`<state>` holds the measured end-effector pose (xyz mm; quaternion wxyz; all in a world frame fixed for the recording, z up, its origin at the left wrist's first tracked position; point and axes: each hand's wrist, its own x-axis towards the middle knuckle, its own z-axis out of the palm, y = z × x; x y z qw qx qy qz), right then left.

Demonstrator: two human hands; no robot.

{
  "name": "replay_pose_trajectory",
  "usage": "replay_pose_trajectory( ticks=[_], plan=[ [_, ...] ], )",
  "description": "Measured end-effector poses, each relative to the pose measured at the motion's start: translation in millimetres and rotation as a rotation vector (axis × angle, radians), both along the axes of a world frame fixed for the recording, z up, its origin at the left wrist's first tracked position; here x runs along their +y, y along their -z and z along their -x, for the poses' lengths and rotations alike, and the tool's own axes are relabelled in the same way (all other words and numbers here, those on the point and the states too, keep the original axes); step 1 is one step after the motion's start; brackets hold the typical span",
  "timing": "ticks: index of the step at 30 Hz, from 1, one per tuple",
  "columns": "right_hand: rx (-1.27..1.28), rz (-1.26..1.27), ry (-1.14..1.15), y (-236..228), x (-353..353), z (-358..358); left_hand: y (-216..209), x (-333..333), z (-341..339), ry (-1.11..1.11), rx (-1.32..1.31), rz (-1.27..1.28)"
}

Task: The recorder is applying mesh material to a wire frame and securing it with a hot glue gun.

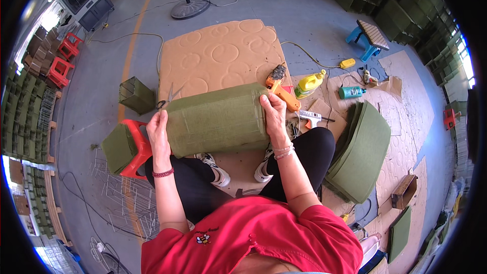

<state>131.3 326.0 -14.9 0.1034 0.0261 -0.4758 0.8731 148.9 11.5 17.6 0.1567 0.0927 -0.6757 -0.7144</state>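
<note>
Small dark lettering point(207, 230) arches above a bee emblem point(203, 239) on the red shirt point(274, 223). Beyond the right edge of the cardboard sheet point(213, 56), the yellow jug point(307, 87), teal bottle point(350, 92) and white glue gun point(310, 117) bear markings; none is legible.

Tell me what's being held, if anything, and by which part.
A green fabric-like piece: the left hand grips its left end, the right hand its right end, near the upper corner.
</note>
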Motion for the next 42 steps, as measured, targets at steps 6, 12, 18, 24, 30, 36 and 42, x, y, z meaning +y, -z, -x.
replay_pose_trajectory(
  ticks=[6, 12, 18, 24, 30, 36, 42],
  plan=[
    [0.048, 0.026, -0.006, 1.7, 1.9, 11.9, -43.8, -0.5, 28.5, 0.098, -0.015, 0.074],
    [0.077, 0.056, -0.001, 8.7, -2.7, 48.3, -126.3, 29.9, 41.2, -0.052, 0.386, 0.612],
    [-0.306, 0.067, -0.059, 76.6, -29.7, 42.9, -141.0, 113.5, 40.8, -0.040, 0.629, 1.119],
    [-0.325, 0.097, -0.180, 109.7, -19.9, 31.2, -121.9, 138.7, 33.3, 0.041, 0.571, 1.138],
    [-0.377, -0.130, -0.309, 94.8, -30.5, 26.0, -133.0, 118.4, 47.3, 0.095, 0.524, 1.167],
    [-0.547, -0.601, -0.460, 76.2, -42.6, 28.2, -109.9, 133.2, 37.5, 0.202, 0.586, 1.314],
    [-0.519, -0.877, -0.560, 65.8, -24.6, 21.0, -95.3, 141.3, 24.2, 0.214, 0.637, 1.285]
  ],
)
